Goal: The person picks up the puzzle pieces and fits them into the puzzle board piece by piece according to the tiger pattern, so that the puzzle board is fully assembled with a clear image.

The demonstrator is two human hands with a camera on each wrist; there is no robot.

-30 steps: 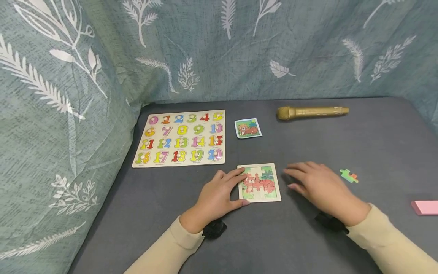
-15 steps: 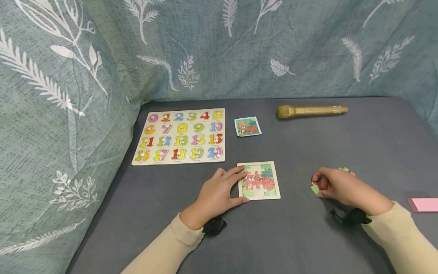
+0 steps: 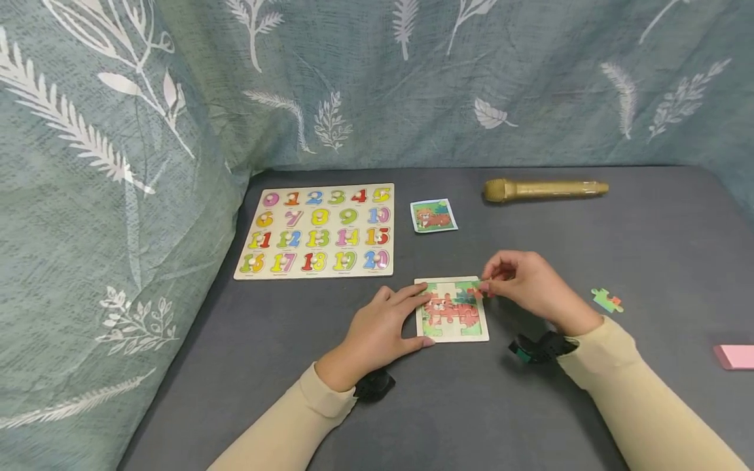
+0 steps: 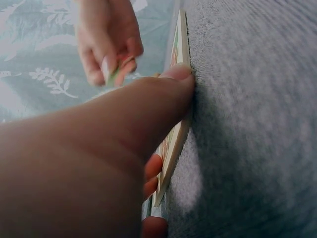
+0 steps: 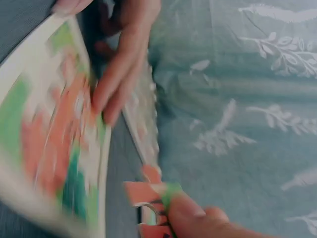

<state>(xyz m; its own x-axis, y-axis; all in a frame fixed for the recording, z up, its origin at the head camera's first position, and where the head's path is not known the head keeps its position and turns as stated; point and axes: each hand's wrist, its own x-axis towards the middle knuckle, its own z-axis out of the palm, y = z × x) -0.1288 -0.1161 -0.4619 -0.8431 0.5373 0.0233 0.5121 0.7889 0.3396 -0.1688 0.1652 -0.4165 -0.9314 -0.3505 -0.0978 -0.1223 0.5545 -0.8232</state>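
Observation:
My left hand [image 3: 379, 330] rests on the left side of a square wooden puzzle board [image 3: 449, 332], its fingers over the left rim and the thumb at the near corner. A red animal picture partly fills the board, with bare cream gaps above and below it. At the board's far right corner, my right hand [image 3: 533, 288] pinches a jigsaw piece [image 5: 141, 192], orange with green and dark stripes, between thumb and fingers. The right wrist view has the piece beside the rim. Another jigsaw piece [image 3: 605, 299], green and orange, lies on the table to the right.
Behind the puzzle lies a small picture card [image 3: 432, 216] of the same animal. A wooden number board [image 3: 334, 216] is at the back left. At the back right lies a gold microphone [image 3: 544, 190], and a pink block [image 3: 735, 357] sits at the right edge. A leaf-print curtain [image 3: 365, 124] hangs behind.
The right hand went right, picked up a jigsaw piece from near the loose one, and brought it back left to the board's far right corner. The left hand stays on the board.

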